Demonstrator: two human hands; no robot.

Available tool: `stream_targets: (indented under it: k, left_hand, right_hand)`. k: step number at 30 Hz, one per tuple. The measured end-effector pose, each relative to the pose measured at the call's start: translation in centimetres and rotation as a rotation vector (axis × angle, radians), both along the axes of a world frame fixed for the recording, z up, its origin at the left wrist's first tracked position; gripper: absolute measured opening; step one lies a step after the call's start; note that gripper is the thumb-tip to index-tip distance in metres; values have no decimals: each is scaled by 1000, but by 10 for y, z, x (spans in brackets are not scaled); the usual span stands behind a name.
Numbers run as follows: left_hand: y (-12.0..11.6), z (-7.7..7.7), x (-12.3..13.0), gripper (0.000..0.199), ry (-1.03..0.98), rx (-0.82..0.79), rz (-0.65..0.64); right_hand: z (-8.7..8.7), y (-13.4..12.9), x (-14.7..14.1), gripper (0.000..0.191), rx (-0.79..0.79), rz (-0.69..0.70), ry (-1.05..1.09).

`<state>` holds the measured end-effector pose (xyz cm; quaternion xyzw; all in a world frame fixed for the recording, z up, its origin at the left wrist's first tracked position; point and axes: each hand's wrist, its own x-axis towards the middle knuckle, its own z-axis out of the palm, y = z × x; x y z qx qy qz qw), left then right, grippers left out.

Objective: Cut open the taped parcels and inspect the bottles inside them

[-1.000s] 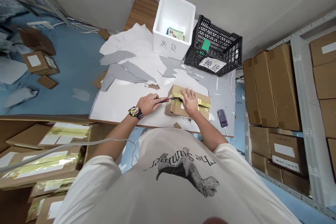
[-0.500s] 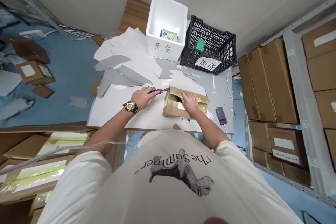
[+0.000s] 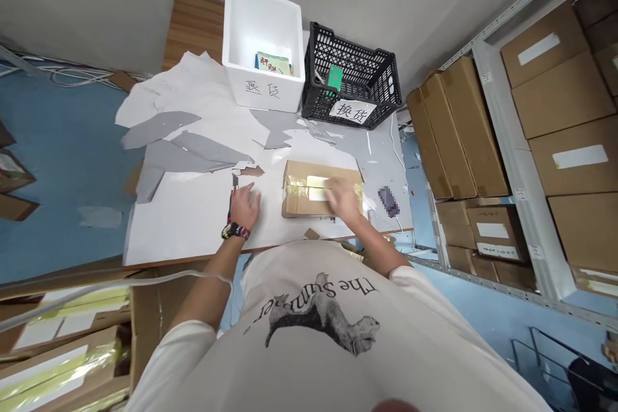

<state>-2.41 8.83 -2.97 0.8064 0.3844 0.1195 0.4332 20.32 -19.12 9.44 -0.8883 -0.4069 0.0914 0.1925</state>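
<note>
A taped cardboard box (image 3: 302, 201) with a white label lies on the white-covered table (image 3: 188, 225), its top flaps down. My right hand (image 3: 344, 198) is over the right part of its top, fingers smeared by motion, so its grip does not show. Left of the box, my left hand (image 3: 246, 207) rests low over the table, fingers somewhat apart and nothing seen in them. Right beside it lies a red and black utility knife (image 3: 231, 201), partly hidden by the hand and wrist.
A white foam box (image 3: 263, 87) and a black plastic crate (image 3: 352, 87) stand at the back. Torn grey paper (image 3: 197, 149) covers the left part. A phone (image 3: 389, 201) lies at right. Cardboard cartons (image 3: 476, 125) fill the shelf on the right.
My left hand has let go of the utility knife and moved left and toward me. The box's raised flap has come down. The whole view has shifted.
</note>
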Motion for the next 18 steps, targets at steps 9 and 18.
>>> stream_targets:
  k: [9,18]
  left_hand:
    - [-25,62,92,62,210,92,-434]
    - [-46,49,23,62,-206,-478,-141]
  right_hand:
    - [-36,-58,51,64,135,-705,345]
    - [-62,-72,-6,69,566,-741,676]
